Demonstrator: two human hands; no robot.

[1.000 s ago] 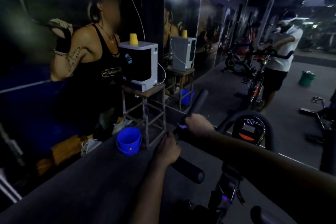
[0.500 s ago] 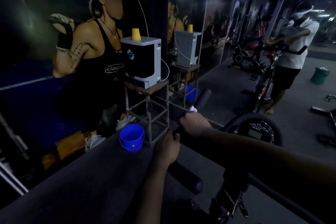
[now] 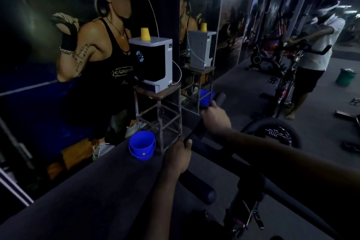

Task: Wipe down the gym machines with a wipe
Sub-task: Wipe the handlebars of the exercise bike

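I stand over a black exercise bike whose left handlebar [image 3: 200, 189] runs from a padded near end up to a far tip [image 3: 219, 97]. My left hand [image 3: 178, 157] grips the bar's middle, thumb on top. My right hand [image 3: 215, 121] is curled round the bar further up, near the far tip. The wipe is hidden inside that fist in this dim view. The bike's round console [image 3: 274, 134] glows faintly behind my right forearm.
A blue bucket [image 3: 141, 145] sits on the dark floor beside a metal stool [image 3: 158, 115] carrying a water purifier [image 3: 153, 62] with a yellow cup on top. Mirrors line the wall, reflecting me and other bikes [image 3: 286, 84]. A green bucket [image 3: 345, 77] shows in the reflection.
My right hand has slid up the handlebar toward its far tip. A white bit of wipe seen by that hand half a second ago is hidden now. My left hand keeps its grip.
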